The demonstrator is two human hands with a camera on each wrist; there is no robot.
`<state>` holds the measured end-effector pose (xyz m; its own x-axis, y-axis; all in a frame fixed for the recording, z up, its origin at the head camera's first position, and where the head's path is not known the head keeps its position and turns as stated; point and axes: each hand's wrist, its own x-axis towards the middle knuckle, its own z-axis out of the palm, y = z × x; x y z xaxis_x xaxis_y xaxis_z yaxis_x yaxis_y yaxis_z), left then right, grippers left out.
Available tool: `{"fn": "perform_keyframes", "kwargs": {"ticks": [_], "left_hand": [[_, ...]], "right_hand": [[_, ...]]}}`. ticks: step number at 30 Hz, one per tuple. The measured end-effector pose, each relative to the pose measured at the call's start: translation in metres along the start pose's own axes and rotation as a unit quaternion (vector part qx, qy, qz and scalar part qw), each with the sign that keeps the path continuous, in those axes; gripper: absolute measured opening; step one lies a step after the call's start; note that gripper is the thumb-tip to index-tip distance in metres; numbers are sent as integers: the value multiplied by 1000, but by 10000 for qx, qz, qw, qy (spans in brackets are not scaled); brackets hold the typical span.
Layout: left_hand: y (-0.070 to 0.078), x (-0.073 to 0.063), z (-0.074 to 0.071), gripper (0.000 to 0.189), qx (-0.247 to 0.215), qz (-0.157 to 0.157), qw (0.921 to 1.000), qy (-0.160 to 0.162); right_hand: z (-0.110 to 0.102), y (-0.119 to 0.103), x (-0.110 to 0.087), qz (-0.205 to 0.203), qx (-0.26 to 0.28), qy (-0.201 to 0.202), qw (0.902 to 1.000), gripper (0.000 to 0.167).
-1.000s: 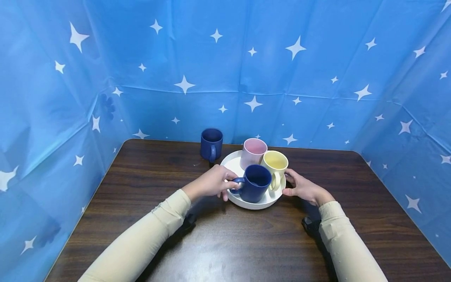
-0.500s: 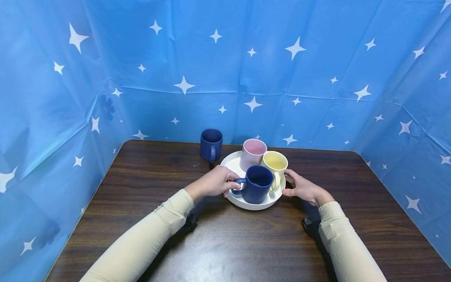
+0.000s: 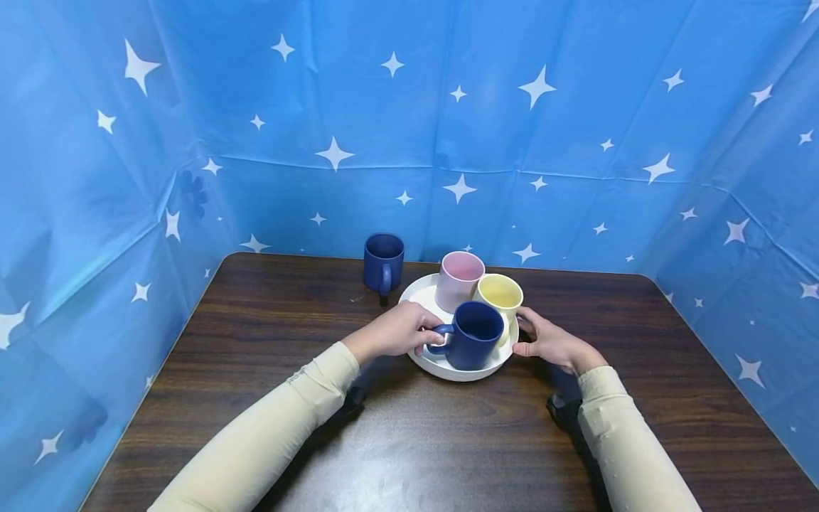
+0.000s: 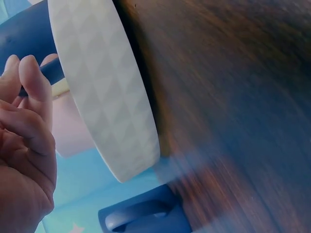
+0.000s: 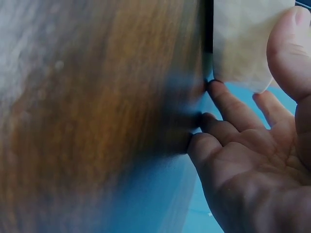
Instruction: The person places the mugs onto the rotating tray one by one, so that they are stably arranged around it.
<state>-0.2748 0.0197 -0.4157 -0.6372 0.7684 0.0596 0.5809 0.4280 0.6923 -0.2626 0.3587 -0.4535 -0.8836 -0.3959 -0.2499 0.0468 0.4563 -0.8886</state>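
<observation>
My left hand (image 3: 402,328) pinches the handle of a dark blue mug (image 3: 475,343) at the front of a round white tray (image 3: 441,370). The mug is upright, its handle pointing left. Behind it on the tray stand a pink mug (image 3: 458,281) and a yellow mug (image 3: 505,297), whose handle is now mostly hidden by the blue one. My right hand (image 3: 552,343) is at the tray's right edge with its fingers spread and relaxed. In the right wrist view, the fingertips of this hand (image 5: 257,150) are right by the tray's side wall (image 5: 243,46).
A second dark blue mug (image 3: 384,263) stands on the table at the back, left of the tray. The dark wooden table (image 3: 448,441) backs onto a blue curtain (image 3: 409,107) with white stars. The tray's outer wall (image 4: 97,92) has a faceted pattern.
My left hand has shifted a little to the right with the blue mug, which now overlaps the yellow mug more. The right hand and the tray have stayed in place.
</observation>
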Motion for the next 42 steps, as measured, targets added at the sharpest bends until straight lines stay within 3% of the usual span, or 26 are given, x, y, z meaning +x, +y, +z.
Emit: {"fn": "perform_keyframes", "kwargs": {"ticks": [17, 29, 35, 42], "left_hand": [[-1, 3, 2, 15, -171, -184, 9997, -27], [-7, -6, -12, 19, 36, -203, 9997, 129], [-18, -15, -29, 23, -63, -776, 9964, 321], [-29, -26, -41, 27, -79, -1545, 9864, 558]], "right_hand": [[0, 1, 0, -16, -65, -19, 10000, 90], [1, 0, -1, -38, -61, -7, 10000, 90], [0, 1, -2, -94, -13, -66, 9999, 91], [0, 2, -3, -88, -52, -96, 9999, 97]]}}
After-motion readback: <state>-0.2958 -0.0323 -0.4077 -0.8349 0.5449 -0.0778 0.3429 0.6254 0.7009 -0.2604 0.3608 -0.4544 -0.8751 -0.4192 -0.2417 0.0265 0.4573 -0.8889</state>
